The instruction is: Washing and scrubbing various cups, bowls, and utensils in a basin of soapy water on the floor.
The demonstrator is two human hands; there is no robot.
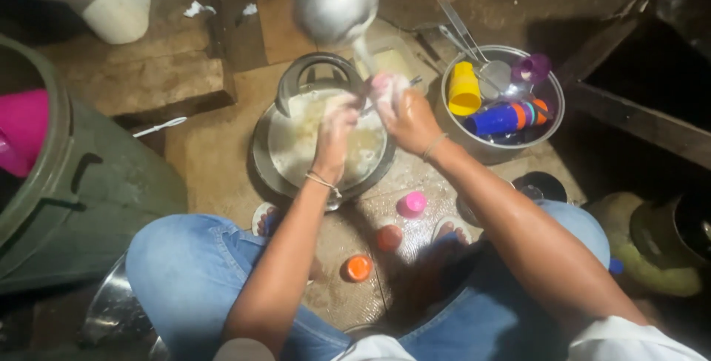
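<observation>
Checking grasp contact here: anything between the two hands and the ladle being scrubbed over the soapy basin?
Nothing visible. The right hand grips the handle of the metal ladle directly, and the left hand presses on it just beside, with only suds between. Both are above the soapy basin.

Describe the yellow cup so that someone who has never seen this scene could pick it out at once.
Start at the round metal bowl of washed items, on the floor right of the soapy basin where both hands work. The yellow cup lies on its side at the bowl's left edge. It is the only yellow item there; beside it are a blue and orange bottle, a purple cup and metal utensils.
</observation>
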